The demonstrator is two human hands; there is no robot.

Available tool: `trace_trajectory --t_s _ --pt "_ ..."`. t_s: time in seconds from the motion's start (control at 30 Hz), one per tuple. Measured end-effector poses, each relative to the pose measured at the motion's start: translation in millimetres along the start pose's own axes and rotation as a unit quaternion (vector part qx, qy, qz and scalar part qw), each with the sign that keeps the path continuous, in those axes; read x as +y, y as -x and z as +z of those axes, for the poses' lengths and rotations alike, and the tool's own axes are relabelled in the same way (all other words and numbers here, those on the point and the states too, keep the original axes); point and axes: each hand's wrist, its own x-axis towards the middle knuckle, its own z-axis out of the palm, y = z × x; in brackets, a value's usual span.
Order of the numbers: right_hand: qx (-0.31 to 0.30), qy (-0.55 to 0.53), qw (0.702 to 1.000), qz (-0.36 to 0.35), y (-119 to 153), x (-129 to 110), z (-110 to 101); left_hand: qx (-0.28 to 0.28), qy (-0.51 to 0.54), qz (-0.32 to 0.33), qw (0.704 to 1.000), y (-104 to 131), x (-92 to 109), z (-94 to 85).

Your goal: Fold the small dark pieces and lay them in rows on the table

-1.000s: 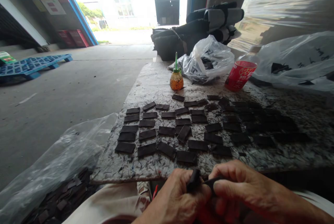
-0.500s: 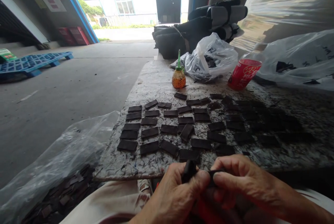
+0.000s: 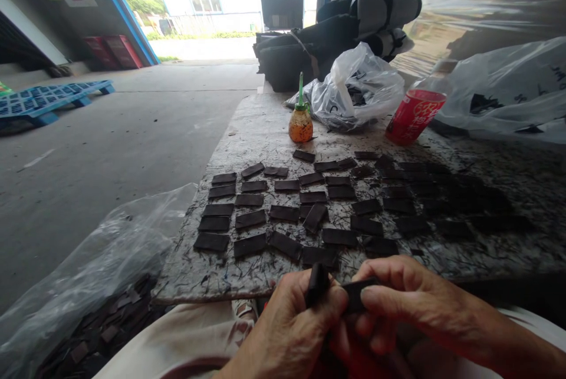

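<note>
Compared with half a second ago, the dark strip (image 3: 355, 295) between the person's hands shows a broader flat face, where it had looked like a thin band; the tabs (image 3: 250, 244) on the table (image 3: 247, 117) lie as they did. The right hand (image 3: 398, 290) pinches the strip between thumb and fingers at the table's near edge. The left hand (image 3: 305, 317) is closed round a black stub (image 3: 317, 286) that stands up beside its thumb, and the thumb's tip meets the strip's other end. The tabs are flat, matt, dark rectangles in loose rows across the table, a few overlapping, those toward its right side sunk in shadow. The table's pale top is rough with short black threads. Toward its far side stand a squat oiler (image 3: 300, 125) of orange liquid with a green spout and a tilted clear bottle (image 3: 414, 117) with a red label; behind them slump a crinkled bag (image 3: 360, 87) and, at the table's right, a larger sack (image 3: 508, 90). Black rolls (image 3: 296, 55) are stacked beyond the table's far end. Left of the table, clear film (image 3: 137, 223) and a heap of dark scraps (image 3: 106, 326) lie low, with a blue pallet (image 3: 53, 102) well apart.
</note>
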Motion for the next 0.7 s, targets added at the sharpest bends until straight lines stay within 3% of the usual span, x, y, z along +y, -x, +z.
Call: trace_trajectory --t_s 0.1,0.2,0.37,0.5,0.7 --pt "0.003 -0.001 1.000 0.011 0.9 -0.9 -0.7 -0.009 -0.024 -0.030 0.999 1.2 4.2 -2.8" --pt "0.014 -0.009 1.000 0.024 0.6 -2.1 -0.9 0.016 -0.046 -0.080 0.996 3.5 7.7 -3.8" --pt "0.013 0.000 1.000 0.019 -2.2 -2.3 0.5 -0.004 0.032 -0.027 0.999 4.6 2.2 -2.7" --pt "0.011 0.001 1.000 0.002 -5.7 1.4 0.7 0.001 0.041 -0.056 0.998 4.8 -4.8 -3.2" --pt "0.009 0.004 1.000 -0.007 -7.8 3.8 -0.1 0.014 0.044 -0.034 0.998 6.5 3.4 -0.1"
